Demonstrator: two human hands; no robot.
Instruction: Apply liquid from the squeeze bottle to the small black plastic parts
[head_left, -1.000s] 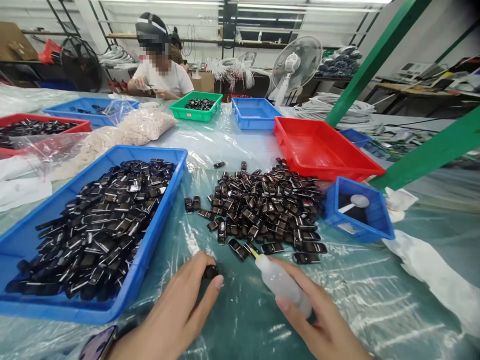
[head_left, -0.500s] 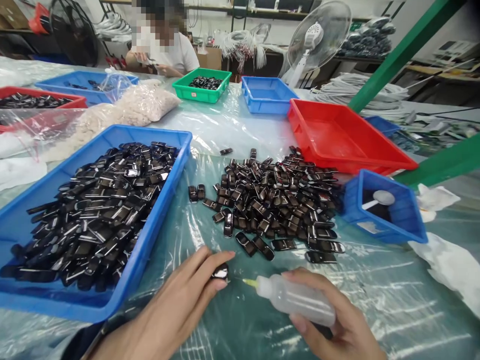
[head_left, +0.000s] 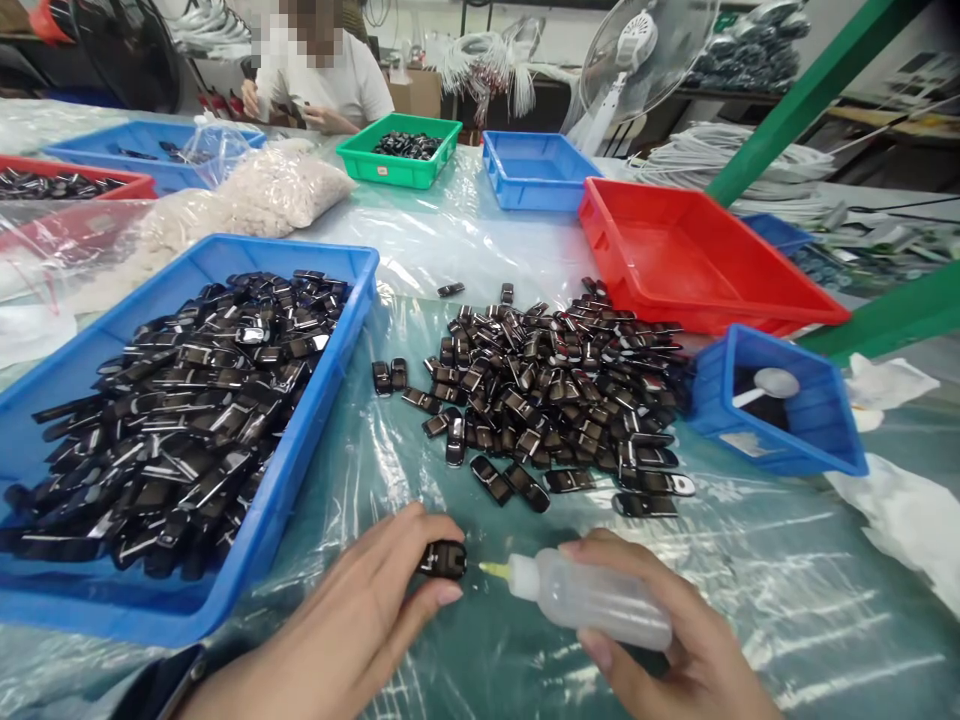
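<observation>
Between the thumb and fingers of my left hand point(head_left: 375, 595) is a small glossy black plastic piece point(head_left: 444, 560), its end facing right. My right hand point(head_left: 667, 630) is wrapped round a translucent squeeze bottle point(head_left: 600, 597) lying nearly level. The bottle's thin yellow-green needle tip point(head_left: 493, 570) points left at the piece, very close to its end; whether they touch I cannot tell. Just beyond my hands spreads a loose pile of similar black pieces point(head_left: 555, 390). A large blue tray point(head_left: 330, 400), heaped with more of them, stands to the left.
At the right are a small blue bin point(head_left: 795, 440) holding a white spoon, crumpled white tissue point(head_left: 900, 530) and a red tray point(head_left: 675, 250). Farther back stand a green tray point(head_left: 390, 173), a blue tray point(head_left: 536, 185) and a bag of pale bits point(head_left: 285, 185). A person point(head_left: 352, 85) sits opposite.
The black piece has turned in my left fingers and now shows more of its body. The bottle tip has shifted slightly left. The whole view has tilted down a little.
</observation>
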